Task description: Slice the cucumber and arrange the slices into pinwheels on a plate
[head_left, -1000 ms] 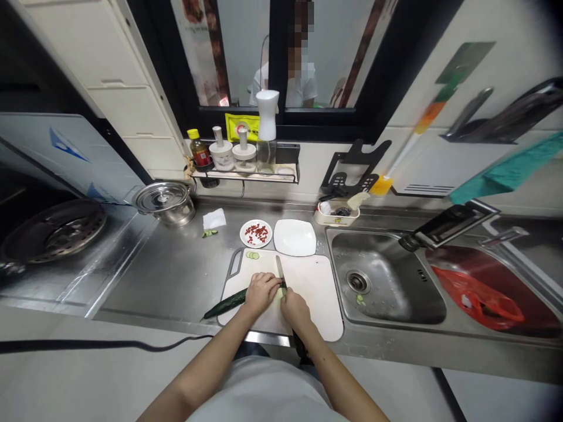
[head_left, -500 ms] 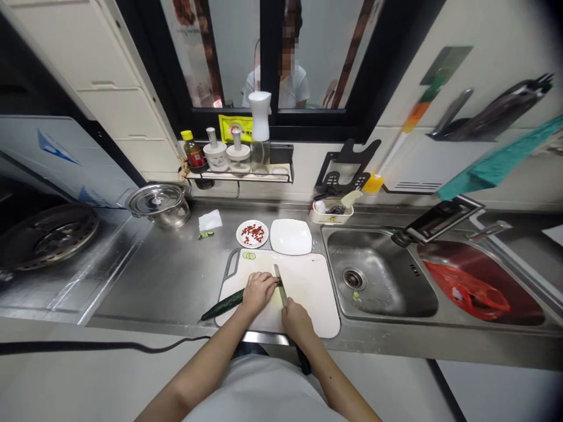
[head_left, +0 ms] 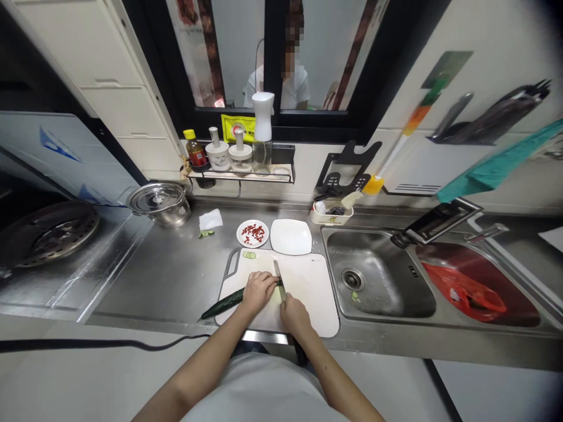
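Note:
A dark green cucumber [head_left: 224, 304] lies slantwise over the left edge of a white cutting board [head_left: 310, 293]. My left hand [head_left: 258, 291] is closed over its right part, pressing it to the board. In my right hand [head_left: 294, 313] is the handle of a knife [head_left: 278, 273], whose blade stands at the cucumber's cut end, close by my left fingertips. Several pale cucumber slices [head_left: 249, 255] lie at the board's upper left. Behind the board are a white plate of chopped red pieces [head_left: 241, 236] and a bare white square plate [head_left: 291, 236].
A steel sink [head_left: 387, 293] adjoins the board on the right, with a red plastic bag [head_left: 466, 293] in its second basin. At left stand a lidded pot [head_left: 160, 205] and a white tissue [head_left: 210, 220] by cucumber scraps. A condiment rack [head_left: 246, 176] hangs behind.
The knife and my right hand have shifted very slightly left and up, toward the cucumber's end. My left hand keeps its hold, and the view has turned a little.

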### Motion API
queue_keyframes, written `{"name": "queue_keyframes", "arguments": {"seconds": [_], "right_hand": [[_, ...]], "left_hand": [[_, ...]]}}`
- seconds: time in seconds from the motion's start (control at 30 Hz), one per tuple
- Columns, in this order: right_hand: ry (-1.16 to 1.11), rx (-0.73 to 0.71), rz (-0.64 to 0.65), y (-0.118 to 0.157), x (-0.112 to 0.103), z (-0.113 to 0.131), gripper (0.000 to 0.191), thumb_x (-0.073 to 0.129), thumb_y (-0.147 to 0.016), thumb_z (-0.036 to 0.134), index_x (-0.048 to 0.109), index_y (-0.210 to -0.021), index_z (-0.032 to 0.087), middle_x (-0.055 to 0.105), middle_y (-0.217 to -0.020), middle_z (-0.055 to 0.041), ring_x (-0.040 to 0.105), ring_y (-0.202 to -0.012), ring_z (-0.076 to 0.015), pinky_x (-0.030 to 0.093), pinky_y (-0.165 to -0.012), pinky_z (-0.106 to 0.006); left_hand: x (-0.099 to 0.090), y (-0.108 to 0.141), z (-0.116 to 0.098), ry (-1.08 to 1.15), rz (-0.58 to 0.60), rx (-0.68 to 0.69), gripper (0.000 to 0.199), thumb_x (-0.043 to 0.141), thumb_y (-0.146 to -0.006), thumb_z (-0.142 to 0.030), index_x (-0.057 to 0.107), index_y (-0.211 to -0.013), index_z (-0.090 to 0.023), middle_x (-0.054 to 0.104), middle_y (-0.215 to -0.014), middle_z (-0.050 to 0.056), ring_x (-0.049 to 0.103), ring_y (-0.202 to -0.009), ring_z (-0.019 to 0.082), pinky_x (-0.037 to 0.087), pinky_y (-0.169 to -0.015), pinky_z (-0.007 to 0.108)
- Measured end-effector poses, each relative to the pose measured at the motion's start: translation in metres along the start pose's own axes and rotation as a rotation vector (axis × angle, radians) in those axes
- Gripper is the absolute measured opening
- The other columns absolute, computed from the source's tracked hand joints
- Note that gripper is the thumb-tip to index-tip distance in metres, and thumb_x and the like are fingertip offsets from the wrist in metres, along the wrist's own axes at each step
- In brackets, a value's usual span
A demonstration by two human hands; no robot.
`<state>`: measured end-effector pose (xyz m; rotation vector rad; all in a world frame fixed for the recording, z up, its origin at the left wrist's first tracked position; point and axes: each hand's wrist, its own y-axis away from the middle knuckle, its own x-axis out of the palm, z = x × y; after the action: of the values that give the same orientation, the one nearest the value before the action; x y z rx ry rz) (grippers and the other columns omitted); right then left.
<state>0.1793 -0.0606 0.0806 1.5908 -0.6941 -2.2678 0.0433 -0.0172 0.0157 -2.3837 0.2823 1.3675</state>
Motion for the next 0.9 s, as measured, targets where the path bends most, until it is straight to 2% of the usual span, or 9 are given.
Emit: {"name": "queue_keyframes", "arguments": {"seconds": [0.33,0.57,0.77,0.9], "right_hand": [[-0.071,-0.025,-0.052,-0.023,-0.012,0.011,0.037,0.035,-0.092,0.018,0.059,-0.119,0.009,0.067,-0.110,-0.0178,0.062,-0.105,-0.0223,0.043,-0.083,-0.027],[-0.082,-0.049,-0.109,-0.018,-0.015,-0.006,0.035,0.033,-0.094,0.019,0.059,-0.116,0.011,0.069,-0.106,-0.0149,0.063,-0.101,-0.0204,0.042,-0.080,-0.024],[0.064,-0.033,-0.136,-0.003,-0.018,-0.021,0.036,0.030,-0.096,0.020,0.056,-0.119,0.012,0.069,-0.100,-0.0155,0.064,-0.095,-0.0209,0.041,-0.077,-0.027],[0.173,-0.042,-0.207,0.001,-0.021,-0.030,0.037,0.032,-0.095,0.017,0.052,-0.127,0.019,0.067,-0.101,-0.0125,0.064,-0.091,-0.0189,0.040,-0.075,-0.027]], "left_hand": [[0.001,0.001,0.002,0.002,0.017,0.001,0.023,0.051,-0.092,-0.029,0.067,-0.107,-0.029,0.064,-0.099,0.003,0.052,-0.092,0.018,0.037,-0.086,0.036],[-0.002,0.000,0.000,-0.010,0.026,-0.014,0.019,0.051,-0.092,-0.031,0.068,-0.102,-0.029,0.065,-0.096,0.002,0.054,-0.092,0.018,0.035,-0.085,0.035],[-0.007,0.000,-0.004,-0.010,0.013,-0.025,0.018,0.053,-0.091,-0.030,0.066,-0.103,-0.027,0.066,-0.095,0.001,0.056,-0.091,0.017,0.036,-0.087,0.035],[-0.012,0.004,-0.001,0.019,-0.009,-0.008,0.019,0.054,-0.090,-0.030,0.065,-0.104,-0.025,0.066,-0.098,0.002,0.057,-0.092,0.018,0.038,-0.090,0.036]]}}
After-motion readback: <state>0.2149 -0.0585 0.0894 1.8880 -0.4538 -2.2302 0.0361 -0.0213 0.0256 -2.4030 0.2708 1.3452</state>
